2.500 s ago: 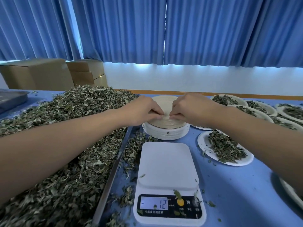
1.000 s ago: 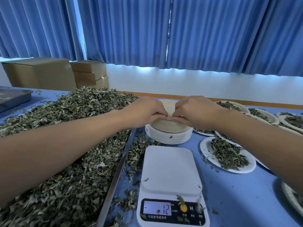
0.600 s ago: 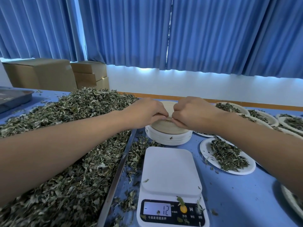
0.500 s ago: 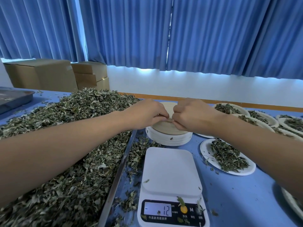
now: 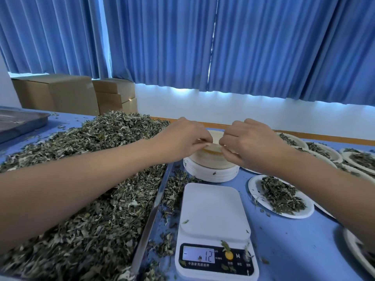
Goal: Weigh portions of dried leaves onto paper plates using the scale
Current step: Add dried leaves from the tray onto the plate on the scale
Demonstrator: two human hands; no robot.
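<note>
Plate separation, as I read it: my left hand and right hand pinch the rim of the top plate on the stack of white paper plates, fingers closed on its edge. White digital scale stands bare, reading minus twelve. Heaped dried green leaves fill the steel tray. Next, I judge, one freed plate goes onto the scale.
</note>
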